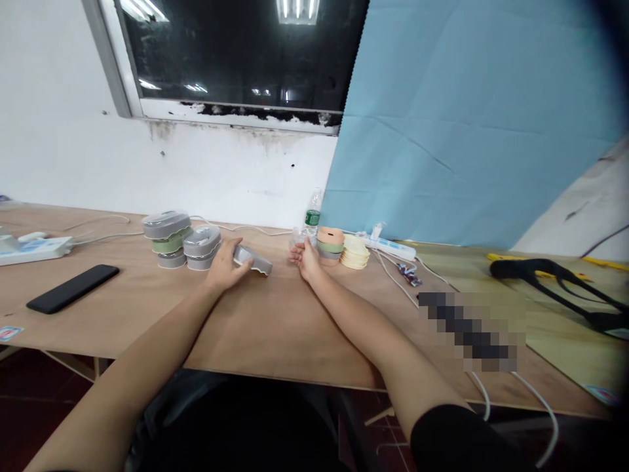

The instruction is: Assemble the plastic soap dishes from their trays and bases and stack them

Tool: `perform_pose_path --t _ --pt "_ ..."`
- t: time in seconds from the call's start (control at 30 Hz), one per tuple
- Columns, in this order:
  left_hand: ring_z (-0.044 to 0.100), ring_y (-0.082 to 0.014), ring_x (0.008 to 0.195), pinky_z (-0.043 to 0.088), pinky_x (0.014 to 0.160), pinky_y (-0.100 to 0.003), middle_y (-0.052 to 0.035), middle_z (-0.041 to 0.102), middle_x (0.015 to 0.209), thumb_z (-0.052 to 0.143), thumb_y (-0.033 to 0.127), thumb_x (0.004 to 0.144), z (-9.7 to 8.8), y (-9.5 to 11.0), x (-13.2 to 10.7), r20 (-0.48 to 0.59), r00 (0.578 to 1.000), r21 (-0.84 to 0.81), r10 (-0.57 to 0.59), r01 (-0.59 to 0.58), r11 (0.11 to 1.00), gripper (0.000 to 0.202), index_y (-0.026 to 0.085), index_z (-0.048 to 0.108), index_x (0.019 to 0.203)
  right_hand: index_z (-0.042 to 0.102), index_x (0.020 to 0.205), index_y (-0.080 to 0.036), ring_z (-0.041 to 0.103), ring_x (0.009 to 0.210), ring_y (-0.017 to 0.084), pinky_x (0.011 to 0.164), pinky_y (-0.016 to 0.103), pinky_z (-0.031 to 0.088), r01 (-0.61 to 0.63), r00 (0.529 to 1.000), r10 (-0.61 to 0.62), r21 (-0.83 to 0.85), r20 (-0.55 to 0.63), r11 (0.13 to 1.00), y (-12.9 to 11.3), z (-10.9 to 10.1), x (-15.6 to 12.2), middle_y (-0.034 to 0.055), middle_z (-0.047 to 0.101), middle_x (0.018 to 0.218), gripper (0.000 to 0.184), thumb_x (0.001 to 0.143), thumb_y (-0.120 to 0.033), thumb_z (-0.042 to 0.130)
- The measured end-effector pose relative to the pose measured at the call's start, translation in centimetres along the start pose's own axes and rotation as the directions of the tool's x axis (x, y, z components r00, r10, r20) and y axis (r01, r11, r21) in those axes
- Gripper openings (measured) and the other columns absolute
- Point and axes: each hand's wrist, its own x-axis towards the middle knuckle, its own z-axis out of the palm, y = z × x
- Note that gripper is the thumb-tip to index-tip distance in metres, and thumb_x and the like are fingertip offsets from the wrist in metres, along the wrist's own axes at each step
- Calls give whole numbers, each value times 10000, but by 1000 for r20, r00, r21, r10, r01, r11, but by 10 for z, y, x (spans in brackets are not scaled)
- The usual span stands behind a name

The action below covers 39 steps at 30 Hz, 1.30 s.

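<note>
A: At the far side of the tabletop point(275, 328), the left hand point(223, 265) has its fingers wrapped over a grey container point(253, 260). It's tilted and low over the wood, just right of the two container stacks point(184, 241).

B: And the right hand point(305, 257)?

A: Curled around a clear piece point(297, 237), hard against the stack of coloured bowls point(330, 244). I can't tell whether those fingers really grip it.

B: So where's the danger?

A: It's crowded. The water bottle point(312, 213) stands upright just behind that right hand, tall and narrow. One knuckle lifting backward could topple it, I'd say.

B: With a power strip point(390, 247) close by.

A: Exactly, and if the cap is loose, that's the worst outcome. The cream lids point(354, 252) sit right beside the bowls, so a sideways nudge could spill both piles.

B: And the left side?

A: The hold is only from above on a tilted container. If the lid is loose, it may pop off or slide. And a wrist swinging left could clip the nearer stack.
</note>
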Motion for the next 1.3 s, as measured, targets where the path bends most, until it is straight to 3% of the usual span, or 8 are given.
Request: perform_pose_path --t 0.27,0.33,0.43,0.53,0.63,0.8,1.03,1.3 --pt "522 -263 1160 413 1018 -403 -126 547 1215 574 449 819 1 0 1 17 1000 4 24 -24 1000 545 161 481 1271 564 841 -175 562 469 105 454 209 429 228 966 -147 -423 215 877 12 0 -6 0 623 643 383 891 -545 476" --pt "518 -261 1174 410 1023 -404 -124 546 1232 559 461 834 1 -1 1 16 1000 -8 14 -14 1000 542 168 471 1281 600 900 -179 616 623 131 578 236 472 431 888 -221 -560 403 708 13 4 -15 24 664 765 383 871 -549 506" --pt "497 -264 1220 391 1047 -416 -134 526 1298 511 479 869 1 -3 0 12 999 -36 -33 34 999 559 168 430 1326 622 1078 -189 616 900 178 794 289 459 735 659 -198 -566 725 374 12 11 -34 65 676 1014 418 867 -538 529" --pt "465 -271 1268 358 1079 -428 -145 495 1360 481 496 887 1 -5 -1 21 997 -51 -80 81 995 596 156 390 1368 616 1126 -190 584 971 202 850 306 412 833 541 -118 -510 833 214 10 18 -47 79 659 1077 444 902 -546 471" --pt "433 -290 1303 339 1096 -431 -161 458 1404 548 551 834 2 -7 -1 49 993 -33 -111 112 993 728 140 352 1401 637 989 -186 578 887 184 789 279 396 805 583 -112 -552 805 219 11 19 -46 55 663 966 463 931 -568 384" --pt "438 -285 1302 339 1099 -406 -164 449 1413 560 582 813 4 -6 0 100 988 -26 -117 120 992 785 123 339 1411 596 793 -158 532 739 150 681 252 376 676 717 -175 -611 675 412 16 13 -29 15 603 769 583 921 -635 286" --pt "415 -285 1317 324 1101 -431 -163 437 1420 418 528 903 4 -10 -2 123 984 -2 -130 131 991 644 136 345 1408 638 989 -158 534 725 139 650 234 378 690 685 -140 -575 715 439 14 10 -30 16 639 854 510 767 -616 606" --pt "418 -306 1315 323 1099 -436 -175 417 1437 470 595 847 7 -19 -1 197 969 -25 -152 160 987 769 116 323 1430 639 836 -163 560 643 142 602 232 386 591 772 -201 -565 602 576 19 9 -17 1 623 698 496 830 -637 495"
